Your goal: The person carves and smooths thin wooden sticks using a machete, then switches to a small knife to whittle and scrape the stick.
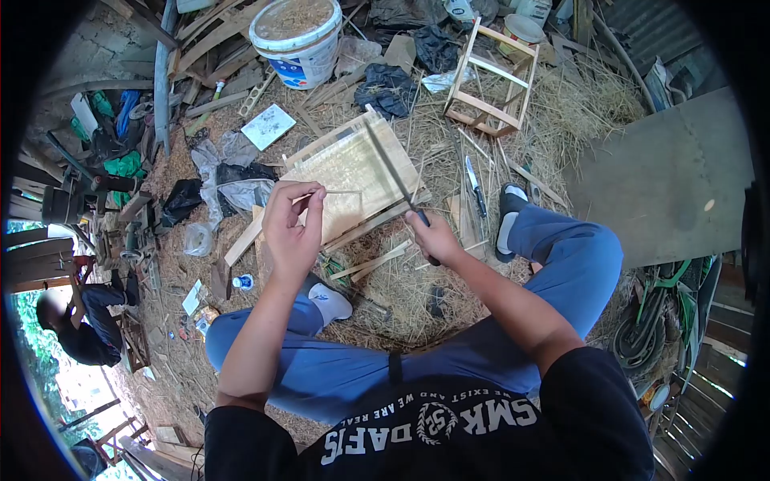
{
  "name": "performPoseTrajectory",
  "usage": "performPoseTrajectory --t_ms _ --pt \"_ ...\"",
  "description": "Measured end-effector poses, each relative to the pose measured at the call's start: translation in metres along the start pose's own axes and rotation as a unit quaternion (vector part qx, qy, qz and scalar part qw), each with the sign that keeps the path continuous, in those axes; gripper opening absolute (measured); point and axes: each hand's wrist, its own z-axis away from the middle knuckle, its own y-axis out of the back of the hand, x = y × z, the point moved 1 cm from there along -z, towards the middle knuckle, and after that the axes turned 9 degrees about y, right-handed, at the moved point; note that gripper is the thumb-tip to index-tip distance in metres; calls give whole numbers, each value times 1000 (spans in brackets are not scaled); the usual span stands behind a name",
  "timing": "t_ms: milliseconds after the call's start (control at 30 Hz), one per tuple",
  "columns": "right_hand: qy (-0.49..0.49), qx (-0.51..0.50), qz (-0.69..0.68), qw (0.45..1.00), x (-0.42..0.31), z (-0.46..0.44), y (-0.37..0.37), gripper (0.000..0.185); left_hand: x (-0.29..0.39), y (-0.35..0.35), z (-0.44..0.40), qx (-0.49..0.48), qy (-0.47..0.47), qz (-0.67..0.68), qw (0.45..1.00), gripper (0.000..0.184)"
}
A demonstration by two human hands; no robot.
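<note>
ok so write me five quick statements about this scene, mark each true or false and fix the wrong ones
1. The left hand pinches a thin pale stick between its fingers. True.
2. The right hand is empty. False: it grips a long dark-bladed knife by its handle.
3. The white plastic bucket with blue markings is tipped over. False: it stands upright.
4. A silver-bladed knife with a dark handle lies on the ground near the right foot. True.
5. The open pale wooden frame is held in the left hand. False: it rests on the straw-strewn ground, apart from both hands.
</note>
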Motion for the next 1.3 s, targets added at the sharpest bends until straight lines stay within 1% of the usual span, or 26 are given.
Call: performPoseTrajectory --t_ms 33,67,133,167,200,267,333,433,500,533,600,633,700,733,800,833,867,900,933,967,1033,1100,1133,1233,1300 --pt "0 21 -29 999 -1 0 5 44 2 -1 1 -2 -1 1 1000 15" --pt "1 23 -29 999 -1 1 9 44 4 -3 1 2 -8 3 1000 15" --pt "0 67 -127 990 -3 5 18 44 10 -5 1 4 -16 6 1000 16" --pt "5 79 -155 985 -5 7 23 45 12 -5 1 2 -33 -10 999 17" --pt "6 80 -157 984 -6 8 26 45 14 -5 0 0 -50 -27 998 17" --pt "-7 155 -151 976 -8 12 33 46 13 -7 1 -4 -46 -36 998 18" --pt "-12 163 -148 975 -11 14 36 47 9 -10 2 -7 -40 -44 998 18" --pt "-16 167 -144 975 -14 16 27 48 -7 -13 5 5 -34 -15 999 18" --pt "23 113 -112 987 -18 15 15 45 -12 -13 5 8 -53 7 999 17" --pt "24 112 -113 987 -29 18 7 45 -9 -12 4 8 -54 5 998 17" --pt "30 7 -66 997 -50 29 -11 44 -3 -12 6 4 -41 -25 999 15" --pt "29 5 -66 997 -57 33 -20 44 -3 -12 7 5 -41 -26 999 15" --pt "115 -66 27 991 -72 40 -38 43 -5 -12 8 1 -44 -20 999 14" --pt "115 -66 29 991 -83 48 -46 43 -5 -13 9 1 -43 -18 999 14" --pt "170 -91 18 981 -101 60 -60 41 -4 -14 10 -3 -55 -13 998 13" --pt "190 -81 24 978 -98 59 -65 39 -6 -14 11 -3 -55 -12 998 13" --pt "190 -80 24 978 -94 56 -68 39 -9 -13 12 2 -67 -32 997 13" --pt "169 -85 12 982 -92 53 -71 39 -9 -13 12 7 -80 -51 995 13" --pt "149 -89 1 985 -90 50 -72 38 -9 -13 12 5 -80 -50 995 13" --pt "149 -87 1 985 -88 49 -72 38 -9 -14 13 10 -76 -40 996 12" --pt "187 -74 34 979 -90 48 -71 39 -7 -16 12 14 -72 -30 997 12" --pt "201 -71 45 976 -92 48 -70 39 -7 -16 11 42 -42 21 998 13" --pt "214 -70 55 973 -94 49 -70 40 -5 -15 10 42 -40 21 998 13" --pt "217 -72 48 972 -95 48 -70 40 -4 -10 7 30 -27 -5 999 14" --pt "217 -71 60 972 -94 45 -69 39 -6 -9 6 -3 -21 -19 1000 16"
